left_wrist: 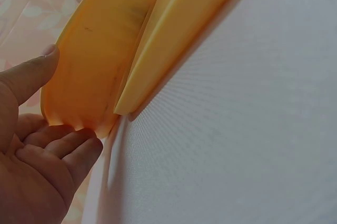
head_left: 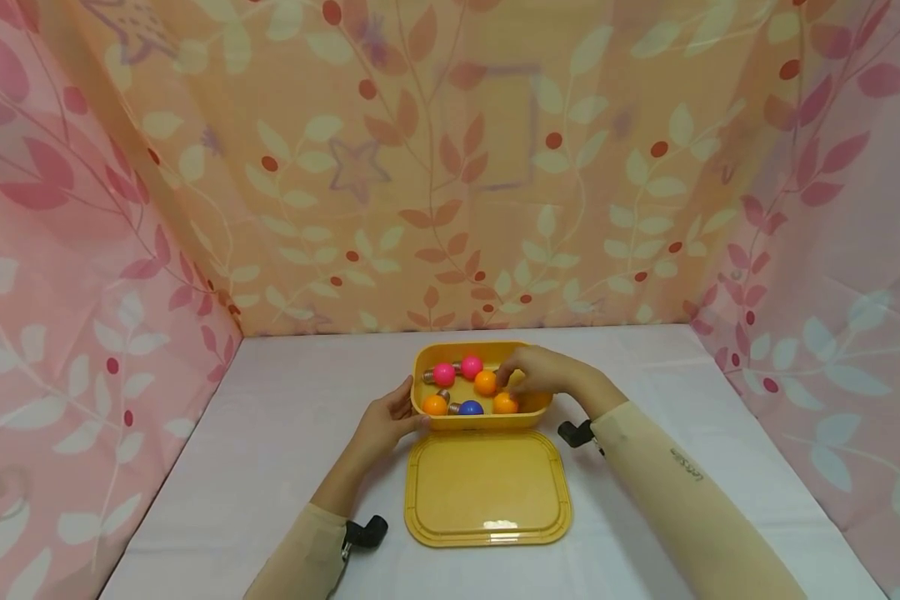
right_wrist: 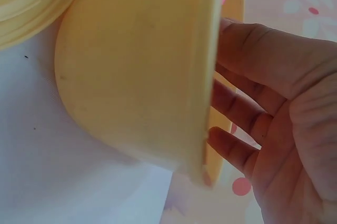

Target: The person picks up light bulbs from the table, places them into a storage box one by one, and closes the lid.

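A yellow plastic box (head_left: pixel 537 411) stands uncovered, holding several small round bulbs with metallic screw-like ends. Two pink bulbs (head_left: pixel 444 374) lie at its back left; a blue bulb (head_left: pixel 471 407) sits at the front between orange ones. My left hand (head_left: pixel 385 421) grips the box's left end, thumb at the rim and fingers against the wall, as the left wrist view also shows. Over the right rim, my right hand (head_left: pixel 543 372) reaches in, its fingers beside an orange bulb (head_left: pixel 485 382). The box wall (right_wrist: pixel 137 66) hides those fingertips in the right wrist view.
A yellow lid (head_left: pixel 487 492) lies flat on the white-covered table (head_left: pixel 285 400), just in front of the box. Floral cloth (head_left: pixel 450 167) hangs behind the table and at both sides. Black wrist mounts (head_left: pixel 367 533) stick out from both sleeves.
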`<state>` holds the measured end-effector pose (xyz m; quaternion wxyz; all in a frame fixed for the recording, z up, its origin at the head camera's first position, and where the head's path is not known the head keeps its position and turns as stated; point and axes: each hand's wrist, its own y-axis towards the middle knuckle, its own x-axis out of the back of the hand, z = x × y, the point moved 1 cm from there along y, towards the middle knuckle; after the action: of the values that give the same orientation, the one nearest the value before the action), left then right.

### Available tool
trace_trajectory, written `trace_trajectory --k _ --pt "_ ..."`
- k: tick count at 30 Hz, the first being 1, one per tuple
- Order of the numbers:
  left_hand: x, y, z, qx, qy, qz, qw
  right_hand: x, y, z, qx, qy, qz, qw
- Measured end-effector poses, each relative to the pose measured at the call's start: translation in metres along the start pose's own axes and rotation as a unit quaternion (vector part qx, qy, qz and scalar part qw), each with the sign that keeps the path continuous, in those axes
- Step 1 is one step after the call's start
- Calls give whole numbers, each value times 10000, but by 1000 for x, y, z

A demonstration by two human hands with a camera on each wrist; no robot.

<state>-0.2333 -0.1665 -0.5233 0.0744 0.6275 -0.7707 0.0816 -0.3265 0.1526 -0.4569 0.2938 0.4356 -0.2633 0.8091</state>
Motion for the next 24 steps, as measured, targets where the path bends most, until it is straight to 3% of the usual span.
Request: trace_trajectory --k 3,12,24 --pt "0 0 0 -11 1 -5 10000 3 -3 2 -98 -22 -17 9999" --pt "0 -1 -1 42 24 -36 10000 16 -20 7 197 -268 -366 9988" --pt "0 -1 0 23 41 -17 10000 21 -53 24 95 -334 -1160 9926"
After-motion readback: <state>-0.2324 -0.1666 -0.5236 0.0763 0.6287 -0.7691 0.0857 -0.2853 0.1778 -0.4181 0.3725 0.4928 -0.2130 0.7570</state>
